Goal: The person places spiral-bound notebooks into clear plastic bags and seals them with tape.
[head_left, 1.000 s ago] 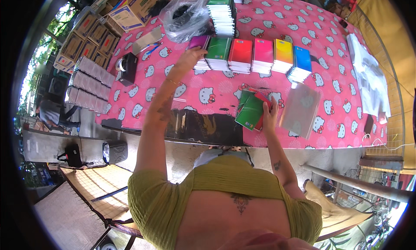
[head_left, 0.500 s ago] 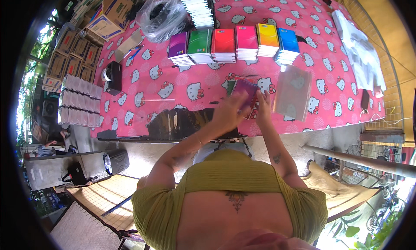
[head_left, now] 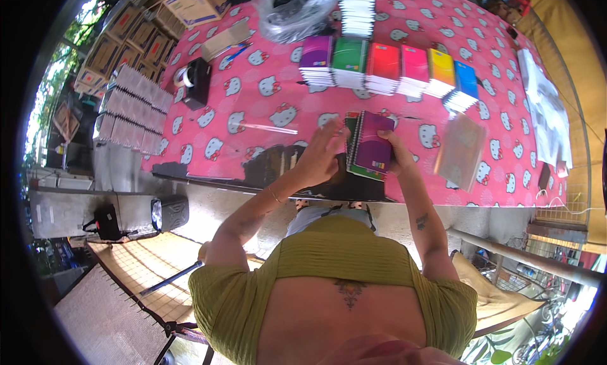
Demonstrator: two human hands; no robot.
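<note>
My right hand grips the right edge of a small purple spiral notebook, thumb on the cover. Beneath it, offset to the left, lies a green notebook; anything lower in the pile is mostly hidden. My left hand is open beside the spiral edge, fingers spread and slightly blurred, holding nothing. Right of the notebooks lies a stack of clear plastic sleeves. Beyond them stands a row of notebook stacks with purple, green, red, pink, yellow and blue covers.
The table has a pink cartoon-cat cover with a black patch along the near edge. At left stand a black tape dispenser, wrapped notebook stacks and cardboard boxes. A clear plastic bag sits at the back.
The whole view has shifted, moving table things rightward. My left hand has come off the purple notebook to its left side. My right thumb now presses on its cover.
</note>
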